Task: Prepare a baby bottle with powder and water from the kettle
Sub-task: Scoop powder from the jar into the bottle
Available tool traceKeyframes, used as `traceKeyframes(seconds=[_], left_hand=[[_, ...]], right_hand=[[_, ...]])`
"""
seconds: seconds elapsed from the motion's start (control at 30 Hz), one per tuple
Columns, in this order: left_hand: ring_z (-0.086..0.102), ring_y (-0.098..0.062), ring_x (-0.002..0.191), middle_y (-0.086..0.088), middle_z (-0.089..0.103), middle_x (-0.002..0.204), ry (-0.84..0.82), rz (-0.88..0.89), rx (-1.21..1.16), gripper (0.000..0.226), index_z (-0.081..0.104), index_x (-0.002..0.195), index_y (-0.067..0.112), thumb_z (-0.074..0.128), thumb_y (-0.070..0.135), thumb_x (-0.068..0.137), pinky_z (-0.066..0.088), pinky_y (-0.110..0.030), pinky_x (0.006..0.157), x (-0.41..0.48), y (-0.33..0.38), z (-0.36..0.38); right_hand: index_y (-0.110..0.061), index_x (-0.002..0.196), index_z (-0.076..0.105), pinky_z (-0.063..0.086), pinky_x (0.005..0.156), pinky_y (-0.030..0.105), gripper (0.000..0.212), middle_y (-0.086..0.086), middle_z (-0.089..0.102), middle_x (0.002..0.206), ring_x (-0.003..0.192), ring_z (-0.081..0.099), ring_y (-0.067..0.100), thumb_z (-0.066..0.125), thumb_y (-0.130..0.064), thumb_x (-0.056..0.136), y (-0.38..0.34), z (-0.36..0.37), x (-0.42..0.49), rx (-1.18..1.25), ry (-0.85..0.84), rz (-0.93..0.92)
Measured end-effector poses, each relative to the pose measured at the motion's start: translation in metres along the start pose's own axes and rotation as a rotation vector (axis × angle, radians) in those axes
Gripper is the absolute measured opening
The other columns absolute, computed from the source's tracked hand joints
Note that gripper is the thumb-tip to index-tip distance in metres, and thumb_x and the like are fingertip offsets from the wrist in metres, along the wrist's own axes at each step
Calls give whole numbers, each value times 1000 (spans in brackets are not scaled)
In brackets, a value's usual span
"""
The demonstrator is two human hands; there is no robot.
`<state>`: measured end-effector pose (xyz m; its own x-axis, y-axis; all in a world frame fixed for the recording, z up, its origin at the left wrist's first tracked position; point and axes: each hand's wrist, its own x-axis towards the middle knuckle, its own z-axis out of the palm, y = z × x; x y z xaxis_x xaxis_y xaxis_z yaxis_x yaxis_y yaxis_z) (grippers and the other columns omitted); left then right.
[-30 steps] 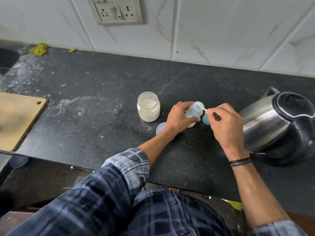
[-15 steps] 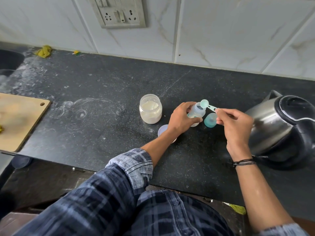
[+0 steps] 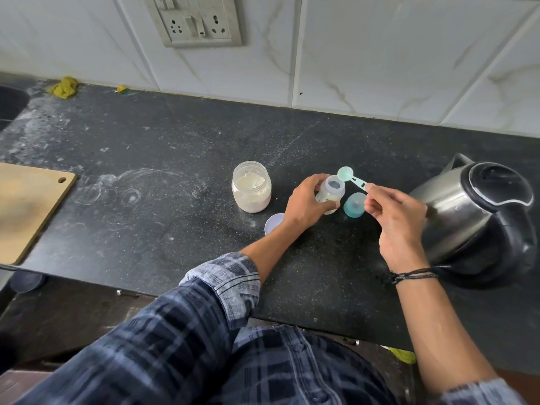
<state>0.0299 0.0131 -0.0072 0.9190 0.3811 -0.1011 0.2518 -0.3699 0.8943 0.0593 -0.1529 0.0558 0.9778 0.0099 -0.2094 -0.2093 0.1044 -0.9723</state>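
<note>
The left hand gripped a clear plastic baby bottle. The right hand pinched a pale green plastic scoop at the bottle's rim.

No readable text, labels or numbers anywhere.

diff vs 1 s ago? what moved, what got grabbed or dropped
The right hand drew back toward the kettle, pulling the scoop off the mouth of the baby bottle; its bowl now shows empty at the far rim, and the teal cap shows fully. Nothing taken or released. The left hand still grips the bottle; powder jar, jar lid and kettle unmoved.
</note>
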Motion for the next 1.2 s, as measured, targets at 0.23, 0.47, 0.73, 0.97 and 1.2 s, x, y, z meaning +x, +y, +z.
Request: traceKeyframes(seconds=[0.23, 0.47, 0.73, 0.97, 1.2], left_hand=[[56, -15, 127, 0, 56, 146, -41, -10, -5, 84, 48, 149, 19, 89, 16, 76, 44, -29, 106, -4, -1, -5], [56, -16, 128, 0, 58, 145, 59, 21, 37, 69, 51, 147, 17, 81, 12, 85, 45, -33, 109, -18, -9, -26], [63, -12, 104, 2, 69, 125, 158, 129, 172, 37, 66, 132, 17, 68, 17, 95, 54, -36, 95, -55, -9, -45], [61, -4, 86, 14, 69, 99, 416, 128, 101, 14, 74, 103, 24, 68, 34, 97, 50, -21, 76, -83, -12, -70], [53, -14, 95, 10, 56, 103, 688, 67, 99, 28, 62, 110, 23, 73, 39, 91, 50, -38, 82, -84, -42, -99]], right_hand=[[-5, 87, 79, 52, 67, 23, 4, 4, 66, 66, 62, 56, 12, 78, -8, 89, -4, 4, 0, 49, -27, -3], [-8, 91, 80, 53, 67, 21, 5, 4, 72, 72, 67, 62, 12, 78, -5, 88, -10, 28, -3, -52, -141, -47], [-9, 99, 81, 59, 69, 22, 10, 8, 76, 81, 70, 70, 11, 79, -13, 89, -23, 82, -6, -279, -313, -130], [-12, 95, 81, 58, 64, 22, 10, 3, 76, 77, 65, 69, 7, 80, -18, 87, -24, 138, -6, -489, -434, -250], [-18, 99, 83, 57, 77, 34, 13, -4, 78, 92, 79, 68, 8, 77, -26, 91, -12, 171, -3, -885, -562, -514]])
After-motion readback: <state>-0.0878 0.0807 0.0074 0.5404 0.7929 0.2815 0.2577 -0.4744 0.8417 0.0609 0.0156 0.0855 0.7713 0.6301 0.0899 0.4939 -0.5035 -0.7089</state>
